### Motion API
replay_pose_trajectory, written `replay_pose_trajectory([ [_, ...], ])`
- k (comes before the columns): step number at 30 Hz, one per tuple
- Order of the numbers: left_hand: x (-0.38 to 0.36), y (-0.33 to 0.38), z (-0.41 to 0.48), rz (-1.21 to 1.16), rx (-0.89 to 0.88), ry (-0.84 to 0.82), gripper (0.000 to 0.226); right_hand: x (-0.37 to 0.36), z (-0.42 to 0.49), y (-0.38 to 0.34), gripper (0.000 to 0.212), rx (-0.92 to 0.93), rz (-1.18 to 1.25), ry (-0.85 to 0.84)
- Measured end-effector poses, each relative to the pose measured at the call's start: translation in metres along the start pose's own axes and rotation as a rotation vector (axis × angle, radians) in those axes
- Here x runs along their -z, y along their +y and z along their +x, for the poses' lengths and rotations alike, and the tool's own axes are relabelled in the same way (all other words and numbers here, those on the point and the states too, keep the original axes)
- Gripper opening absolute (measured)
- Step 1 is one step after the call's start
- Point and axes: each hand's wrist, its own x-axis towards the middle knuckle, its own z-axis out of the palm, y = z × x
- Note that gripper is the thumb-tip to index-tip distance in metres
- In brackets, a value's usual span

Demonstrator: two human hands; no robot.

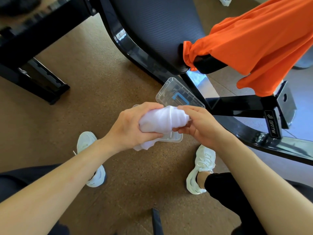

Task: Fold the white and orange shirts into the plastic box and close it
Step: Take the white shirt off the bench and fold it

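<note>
White cloth fills the middle of the frame: the white shirt (pixel 163 120) is rolled into a tight bundle and is held from both sides. The left hand (pixel 130 127) is clenched around the left end of the bundle, and a loose tail of the cloth hangs out below this hand. The right hand (pixel 201 127) grasps the right end, with the fingers (pixel 188 108) on top and the thumb under it. Under the bundle, the clear plastic box (pixel 172 139) is on the brown floor (pixel 94 92), mostly hidden by the shirt and the hands. Its clear lid (pixel 177 94) lies just above the hands in the frame. The orange shirt (pixel 260 41) hangs over a black exercise bench (pixel 157 31) in the upper right of the frame, well apart from the box. Two white shoes (pixel 201 168) stand on the floor in the lower part of the frame.
</note>
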Motion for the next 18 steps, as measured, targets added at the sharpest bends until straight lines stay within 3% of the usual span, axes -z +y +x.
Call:
replay_pose_trajectory([
  [4,0.003,0.002,0.003,-0.17,0.193,-0.001,0.065,0.007,-0.001,-0.002,0.032,0.34,-0.328,0.033],
  [8,0.005,0.008,0.006,-0.322,0.269,-0.088,0.06,0.005,-0.009,-0.004,0.069,0.544,-0.628,-0.125],
  [12,0.006,0.007,0.008,-0.424,0.321,-0.098,0.06,0.002,-0.011,-0.003,0.074,0.531,-0.691,-0.23],
  [15,0.003,-0.001,0.008,-0.465,0.388,-0.027,0.061,0.008,-0.002,0.006,0.064,0.509,-0.583,-0.126],
  [18,-0.004,-0.009,0.008,-0.358,0.375,-0.034,0.072,0.011,0.009,0.023,0.051,0.462,-0.471,-0.013],
])
